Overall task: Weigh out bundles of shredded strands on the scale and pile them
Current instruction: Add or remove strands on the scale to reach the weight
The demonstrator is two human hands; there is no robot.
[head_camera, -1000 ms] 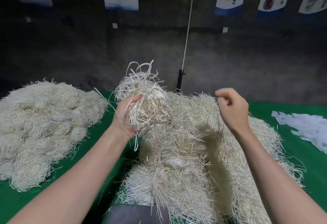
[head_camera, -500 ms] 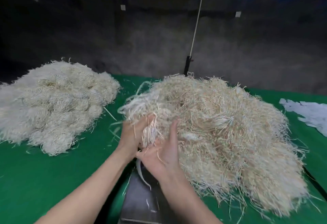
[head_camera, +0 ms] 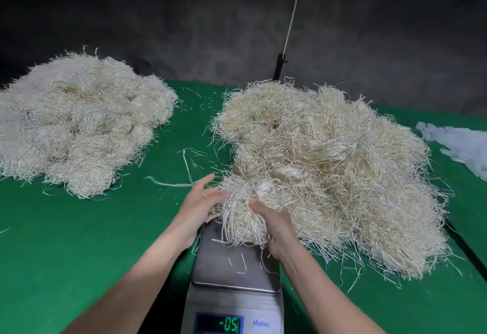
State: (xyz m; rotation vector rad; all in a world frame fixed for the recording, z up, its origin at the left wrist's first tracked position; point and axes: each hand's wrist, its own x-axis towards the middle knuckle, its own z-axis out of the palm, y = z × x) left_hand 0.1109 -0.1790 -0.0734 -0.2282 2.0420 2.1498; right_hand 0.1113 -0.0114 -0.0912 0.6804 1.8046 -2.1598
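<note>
Just between the two hands sits a loose bundle of shredded strands (head_camera: 241, 217), its lower ends hanging over the far end of the steel platform (head_camera: 234, 262) of the scale (head_camera: 234, 303). I cannot tell whether they press on it.

The left hand (head_camera: 199, 203) lies against the bundle's left side with fingers straight and spread, gripping nothing. The right hand (head_camera: 275, 228) is against the bundle's right side, thumb laid along the strands. Its other fingers are buried in them, so I cannot tell whether they curl round the bundle.

Below the wrists, nearest the person, the display (head_camera: 218, 323) shows green digits: a minus and roughly 0.5, the last figure blurred. A few stray strands lie on the platform between the forearms.

Just beyond and to the right of the right hand spreads the big loose heap (head_camera: 329, 159), touching the bundle. Well apart to the left of the left hand is a second pile (head_camera: 79, 122) of rounded clumps. All rest on a green table cover (head_camera: 79, 241). Far to the right of the right hand lie pale paper scraps (head_camera: 461, 146).
</note>
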